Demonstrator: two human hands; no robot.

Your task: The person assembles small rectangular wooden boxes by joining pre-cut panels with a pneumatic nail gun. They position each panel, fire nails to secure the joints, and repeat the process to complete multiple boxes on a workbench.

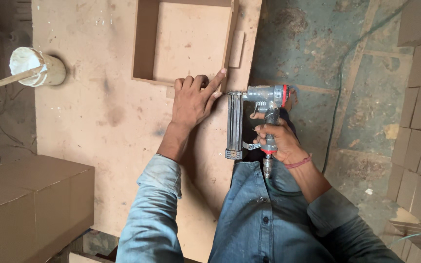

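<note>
While the left hand (194, 100) presses flat on the open wooden frame's (144, 44) near corner, the right hand (277, 141) grips a nail gun (249, 114) against that corner, past the board's (88, 126) edge; plain brown boxes (30, 204) sit well left.

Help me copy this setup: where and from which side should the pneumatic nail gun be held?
Take the nail gun by its slim handle, from the open right side, as the right hand does. The long magazine sits left against the board edge, and the hose leaves the handle's base.
</note>
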